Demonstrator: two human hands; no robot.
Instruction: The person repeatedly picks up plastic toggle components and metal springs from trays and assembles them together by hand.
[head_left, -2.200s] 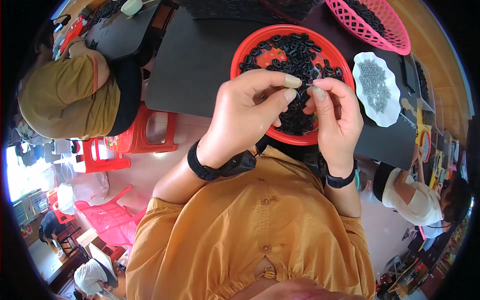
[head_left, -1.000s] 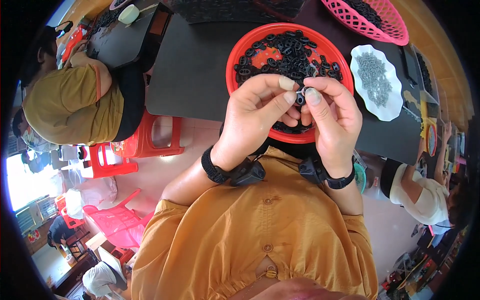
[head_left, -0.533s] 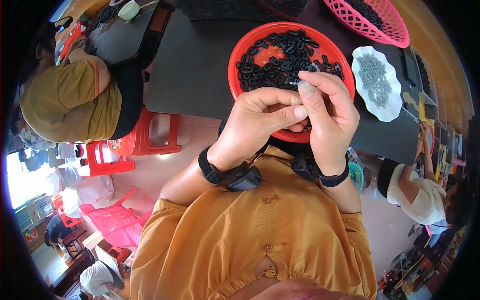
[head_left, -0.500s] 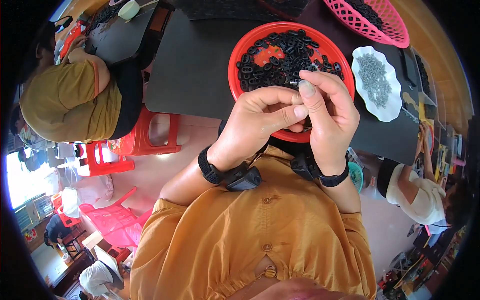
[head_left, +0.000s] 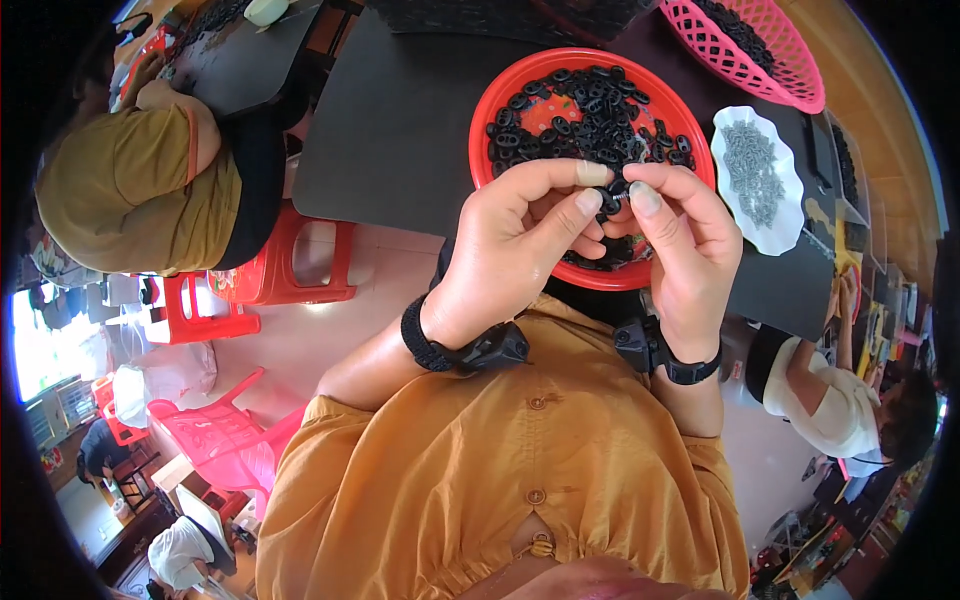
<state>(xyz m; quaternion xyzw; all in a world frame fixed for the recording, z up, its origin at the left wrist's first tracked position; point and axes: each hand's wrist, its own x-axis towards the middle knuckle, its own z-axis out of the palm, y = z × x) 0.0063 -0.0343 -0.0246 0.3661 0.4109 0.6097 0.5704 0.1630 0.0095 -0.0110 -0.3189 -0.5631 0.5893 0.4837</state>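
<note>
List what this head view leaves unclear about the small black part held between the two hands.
- Small black part, head view: its shape is too small to tell, fingertips cover most of it.
- Red bowl: near rim hidden behind left hand and right hand.
- Grey pieces on white plate: too small to identify.

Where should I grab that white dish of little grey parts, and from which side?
Grip the white dish by its wavy rim on the near edge, coming from the right hand's side. The rim flares outward and is bare there, while the grey parts fill the middle and the pink basket crowds the far side.
</note>
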